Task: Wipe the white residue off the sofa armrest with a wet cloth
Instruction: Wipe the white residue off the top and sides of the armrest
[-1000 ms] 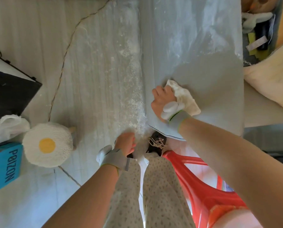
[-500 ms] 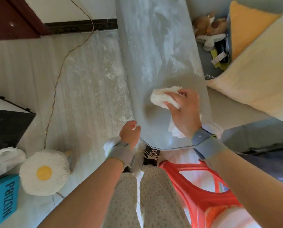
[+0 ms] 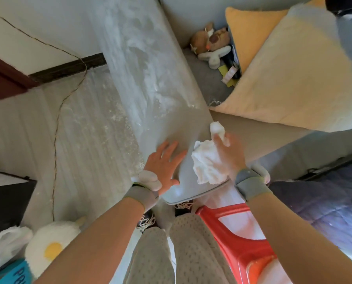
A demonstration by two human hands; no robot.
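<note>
Grey armrest (image 3: pixel 150 83), smooth flat top, rounded near end with a thin piped edge. White powdery residue (image 3: pixel 144 58) smeared in streaks over the far part; near end mostly clean grey. Left hand (image 3: pixel 163 167) open, fingers spread, palm flat on the near end of the armrest. Right hand (image 3: pixel 230 154) closed around a white cloth (image 3: pixel 207 167), crumpled, terry-like; one wad pokes out past the fingers, the bulk bunched under the palm on the armrest's near right edge. Grey fabric wristbands (image 3: pixel 250 183) on both wrists, each with a pale rounded lump attached. Floor (image 3: pixel 85 128) left of the armrest: pale ribbed covering dusted with white grains along the sofa side. Thin twisted cord (image 3: pixel 57 128) trailing across it. Fluffy fried-egg cushion (image 3: pixel 50 240), white with yellow centre, bottom left, next to a blue box (image 3: pixel 17 273) with partial letters "P0", rest cut off. Red plastic stool (image 3: pixel 238 240) under the right forearm. Plush yellow pillow (image 3: pixel 294 83) on the sofa seat, brown stuffed toy (image 3: pixel 210 39) in the corner behind it. Dotted grey trousers (image 3: pixel 171 253) at bottom centre.
</note>
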